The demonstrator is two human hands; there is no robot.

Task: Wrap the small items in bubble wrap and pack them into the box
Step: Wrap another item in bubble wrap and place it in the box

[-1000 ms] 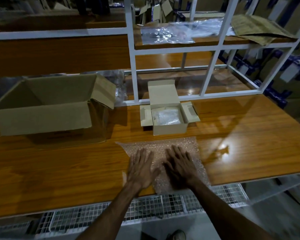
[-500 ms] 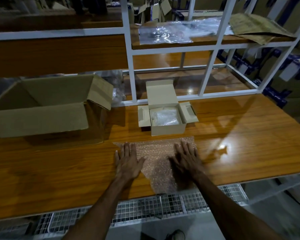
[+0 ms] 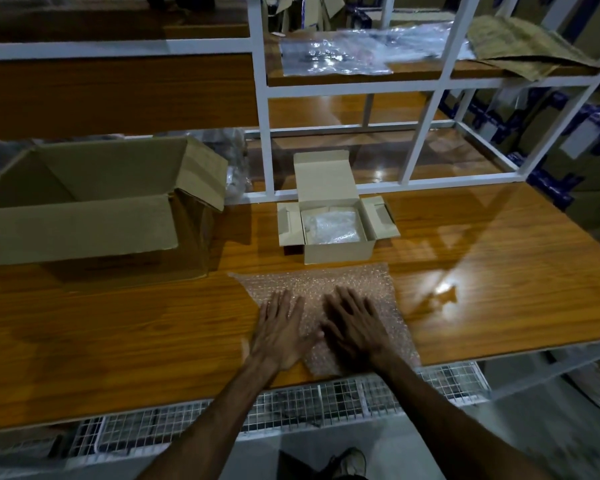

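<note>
Head view: A person's left hand and right hand lie flat, side by side, on a sheet of bubble wrap spread at the near edge of a wooden surface. Neither grip closes on anything; the fingers of both are straight and slightly fanned, palms down on the plastic. The left hand sits at the sheet's left edge, its heel over bare wood, while the right rests nearer the middle. Just beyond the sheet stands a small cardboard box, lid and side flaps open, with a clear plastic-wrapped item inside. To the left, well apart from the hands, a large corrugated carton stands with its flaps raised. A white metal rack rises behind, its upper shelf carrying clear plastic sheeting and brown paper. A wire mesh shelf shows below the surface's front edge.
</note>
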